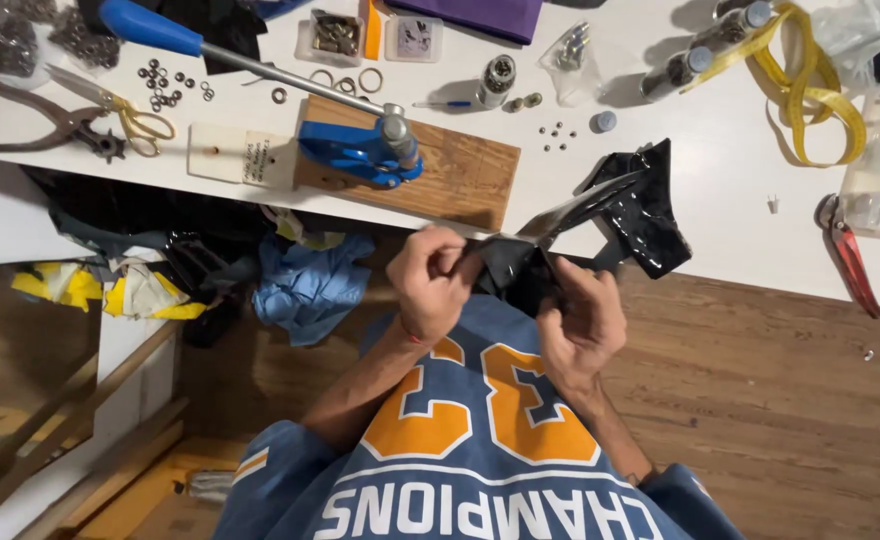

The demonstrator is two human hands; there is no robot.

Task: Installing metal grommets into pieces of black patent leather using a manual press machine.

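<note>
Both of my hands grip a glossy black piece of material [643, 215] at the white table's [730, 170] front edge. My left hand [428, 281] pinches its bunched end from the left. My right hand [580, 318] holds the same bunch from below and to the right, fingers curled over it. The rest of the black piece trails up and to the right, resting on the table top. A thin red band circles my left wrist. My blue and orange jersey fills the bottom of the view.
A blue hand press [360, 145] with a long blue-handled lever stands on a wooden board [460, 175] just beyond my hands. Scissors [125, 115], pliers [50, 125], loose metal eyelets [165, 85], small bottles [705, 50], a yellow tape measure [810, 100] and a red-handled tool [850, 260] lie about. Fabric scraps [305, 280] are piled under the table.
</note>
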